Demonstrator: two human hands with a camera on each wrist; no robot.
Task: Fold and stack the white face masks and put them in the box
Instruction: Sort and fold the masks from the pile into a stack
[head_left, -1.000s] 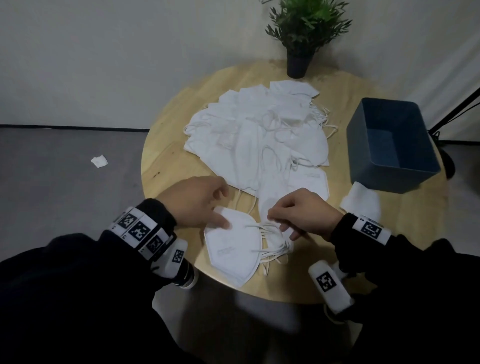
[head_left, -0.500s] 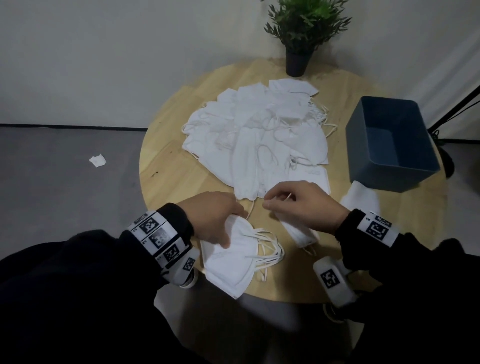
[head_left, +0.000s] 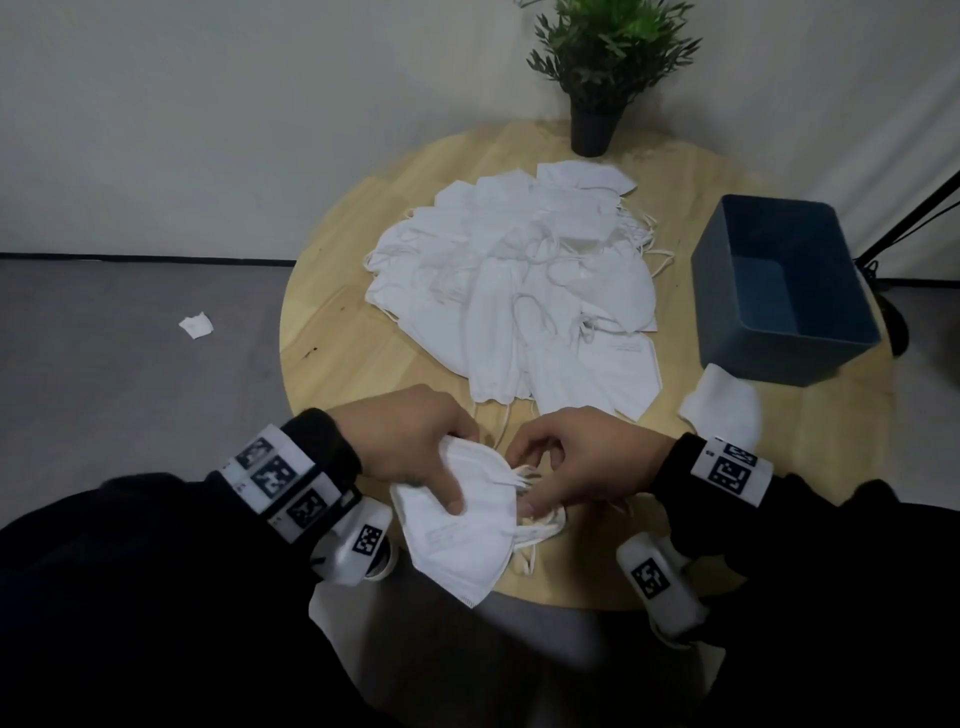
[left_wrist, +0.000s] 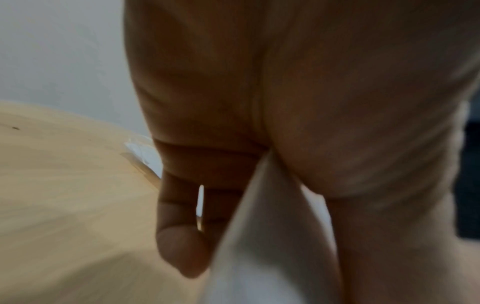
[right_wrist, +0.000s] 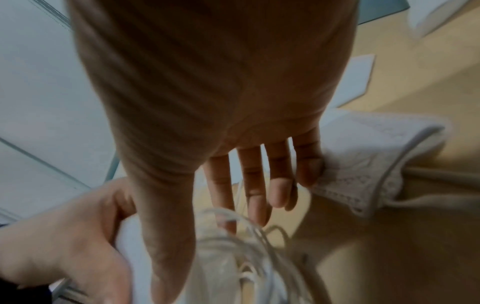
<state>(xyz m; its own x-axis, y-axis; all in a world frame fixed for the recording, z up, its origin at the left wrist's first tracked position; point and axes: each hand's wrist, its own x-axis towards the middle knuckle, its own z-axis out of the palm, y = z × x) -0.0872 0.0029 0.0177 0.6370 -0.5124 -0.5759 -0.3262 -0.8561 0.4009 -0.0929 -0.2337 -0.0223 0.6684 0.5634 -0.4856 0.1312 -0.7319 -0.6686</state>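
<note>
A small stack of folded white masks (head_left: 457, 551) lies at the table's near edge. My left hand (head_left: 436, 467) grips it, thumb on top and fingers (left_wrist: 179, 246) curled behind the white mask edge (left_wrist: 259, 236). My right hand (head_left: 535, 483) is just to its right with fairly straight fingers. Its index fingertip is among the stack's ear loops (right_wrist: 246, 236). Its little finger presses on another folded mask (right_wrist: 363, 160) that lies under the hand. A loose pile of unfolded masks (head_left: 519, 291) covers the table's middle. The blue box (head_left: 769, 358) stands at the right with nothing visible inside.
One folded mask (head_left: 722, 410) lies on the round wooden table (head_left: 337, 338) just in front of the box. A potted plant (head_left: 597, 119) stands at the far edge. A white scrap (head_left: 196, 325) lies on the grey floor to the left.
My right hand drew a folded mask from the pile's near edge and brought it down beside the stack. My left hand closed its grip on the stack and tilted it.
</note>
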